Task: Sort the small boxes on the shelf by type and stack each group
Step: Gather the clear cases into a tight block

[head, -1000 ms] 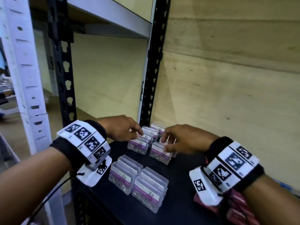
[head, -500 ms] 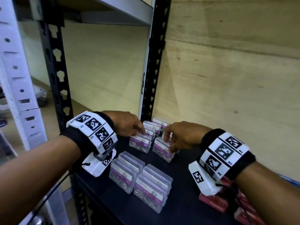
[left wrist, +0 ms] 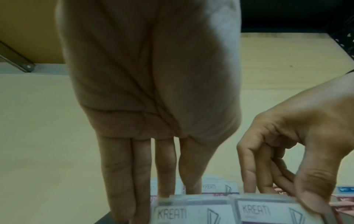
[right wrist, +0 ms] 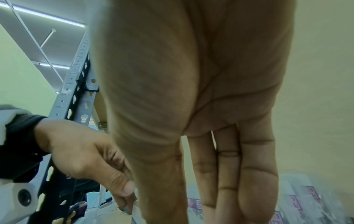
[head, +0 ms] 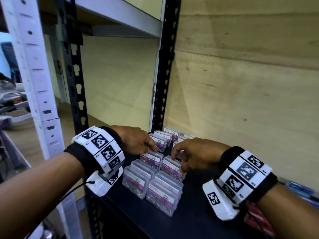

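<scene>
Shelving [head: 162,69] of black metal posts carries a dark shelf [head: 189,219] with a pale wood wall behind it. On the shelf the clear paper clip boxes [head: 151,188] stand in rows on their edges, label toward the person, from the front edge back toward the corner post; red boxes [head: 257,216] lie at the right under the right wrist, and something blue shows further right, too small to name. The left hand [head: 136,141] holds one box of the middle row [head: 151,158] between the straight fingers [left wrist: 122,181] behind it and the thumb at the front. The right hand [head: 193,153] pinches the neighbouring box [head: 171,167] in the same manner, the thumb on the front label and the fingers [right wrist: 228,174] behind. I judge that both boxes are being brought against the front rows. To do this well, it is better to keep each box upright, to slide both together at equal speed, and to press lightly, because the smooth plastic can slip and push the front boxes over the shelf edge.
</scene>
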Available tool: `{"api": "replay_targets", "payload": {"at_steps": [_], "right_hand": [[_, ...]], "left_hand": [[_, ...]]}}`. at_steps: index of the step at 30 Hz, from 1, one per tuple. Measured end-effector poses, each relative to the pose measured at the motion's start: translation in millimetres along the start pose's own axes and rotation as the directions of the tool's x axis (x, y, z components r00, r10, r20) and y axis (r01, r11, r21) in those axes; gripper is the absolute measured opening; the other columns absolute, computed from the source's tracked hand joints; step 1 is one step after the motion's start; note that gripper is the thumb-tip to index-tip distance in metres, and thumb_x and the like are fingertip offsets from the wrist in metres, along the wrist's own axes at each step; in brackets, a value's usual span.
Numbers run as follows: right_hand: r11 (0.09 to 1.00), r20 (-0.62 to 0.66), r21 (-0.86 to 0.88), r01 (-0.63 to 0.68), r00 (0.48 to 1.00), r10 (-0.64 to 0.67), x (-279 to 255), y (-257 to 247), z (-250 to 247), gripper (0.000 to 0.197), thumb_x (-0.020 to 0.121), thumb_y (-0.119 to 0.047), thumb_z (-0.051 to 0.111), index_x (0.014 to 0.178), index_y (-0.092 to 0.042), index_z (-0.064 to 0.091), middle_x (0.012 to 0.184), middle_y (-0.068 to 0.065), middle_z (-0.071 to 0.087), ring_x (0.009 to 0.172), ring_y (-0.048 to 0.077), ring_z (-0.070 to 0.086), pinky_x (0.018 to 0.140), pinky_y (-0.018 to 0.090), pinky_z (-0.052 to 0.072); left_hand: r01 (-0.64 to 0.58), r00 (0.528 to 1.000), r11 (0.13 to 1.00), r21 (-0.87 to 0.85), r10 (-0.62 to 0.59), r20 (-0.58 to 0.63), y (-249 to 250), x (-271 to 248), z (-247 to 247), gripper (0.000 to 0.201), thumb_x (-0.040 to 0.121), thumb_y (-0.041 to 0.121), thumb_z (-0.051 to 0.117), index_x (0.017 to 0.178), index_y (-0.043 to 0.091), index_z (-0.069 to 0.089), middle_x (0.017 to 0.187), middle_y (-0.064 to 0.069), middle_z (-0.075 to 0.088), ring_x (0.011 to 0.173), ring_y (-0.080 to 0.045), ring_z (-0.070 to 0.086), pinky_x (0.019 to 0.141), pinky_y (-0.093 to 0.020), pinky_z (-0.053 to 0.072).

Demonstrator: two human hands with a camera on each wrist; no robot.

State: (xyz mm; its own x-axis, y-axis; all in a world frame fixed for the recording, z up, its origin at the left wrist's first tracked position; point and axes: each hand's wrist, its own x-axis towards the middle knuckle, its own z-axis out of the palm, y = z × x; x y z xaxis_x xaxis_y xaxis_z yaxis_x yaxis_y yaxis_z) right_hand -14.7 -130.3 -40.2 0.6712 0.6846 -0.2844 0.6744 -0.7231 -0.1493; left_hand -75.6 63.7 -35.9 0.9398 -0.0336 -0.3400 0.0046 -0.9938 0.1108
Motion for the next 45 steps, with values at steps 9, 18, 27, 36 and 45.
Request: {"api": "replay_targets", "payload": {"at_steps": [9,18,27,36,45], "right_hand": [[0.998,0.054,0.060,0.013,0.998,-0.016,-23,-8,4,0.036,0.086,-0.027,0.075,0.119,-0.033,0.062,0.103,-0.007,0.073,0.097,0.013,0.067,0.096,0.034,0.051],[0.995,0.087,0.095,0.027,0.996,-0.035,-33,-10,5,0.036,0.091,-0.027,0.070,0.125,-0.034,0.059,0.107,-0.009,0.074,0.099,0.009,0.068,0.095,0.029,0.050],[0.989,0.121,0.144,0.031,0.991,-0.049,-33,-10,6,0.036,0.091,-0.027,0.069,0.126,-0.033,0.059,0.106,-0.007,0.074,0.095,0.009,0.069,0.092,0.029,0.052],[0.988,0.117,0.136,0.065,0.990,-0.082,-33,-7,6,0.037,0.092,-0.027,0.068,0.127,-0.033,0.058,0.107,-0.009,0.074,0.096,0.007,0.068,0.093,0.027,0.051],[0.986,0.148,0.142,0.092,0.982,-0.113,-28,-4,4,0.035,0.094,-0.030,0.066,0.127,-0.031,0.057,0.107,-0.004,0.074,0.098,0.012,0.069,0.086,0.022,0.051]], "left_hand": [[0.003,1.000,1.000,0.010,-0.004,0.019,11,-21,5,0.036,0.104,0.030,0.039,0.137,0.041,0.051,0.142,0.010,0.049,0.120,-0.007,0.045,0.099,-0.024,0.031],[0.026,0.999,1.000,-0.006,-0.025,0.031,17,-33,9,0.037,0.104,0.032,0.040,0.140,0.041,0.046,0.143,0.009,0.048,0.115,-0.005,0.043,0.101,-0.027,0.031],[0.048,0.998,0.997,-0.060,-0.045,0.049,17,-37,11,0.037,0.103,0.032,0.042,0.138,0.041,0.047,0.141,0.010,0.050,0.125,-0.009,0.045,0.101,-0.027,0.031],[0.039,0.998,0.995,-0.088,-0.034,0.051,16,-35,12,0.035,0.102,0.039,0.043,0.137,0.043,0.048,0.137,0.012,0.052,0.111,-0.004,0.046,0.102,-0.030,0.031],[0.014,1.000,0.987,-0.158,-0.011,0.019,9,-24,10,0.029,0.101,0.040,0.048,0.127,0.038,0.059,0.117,0.019,0.056,0.108,-0.002,0.050,0.092,-0.024,0.033]]}}
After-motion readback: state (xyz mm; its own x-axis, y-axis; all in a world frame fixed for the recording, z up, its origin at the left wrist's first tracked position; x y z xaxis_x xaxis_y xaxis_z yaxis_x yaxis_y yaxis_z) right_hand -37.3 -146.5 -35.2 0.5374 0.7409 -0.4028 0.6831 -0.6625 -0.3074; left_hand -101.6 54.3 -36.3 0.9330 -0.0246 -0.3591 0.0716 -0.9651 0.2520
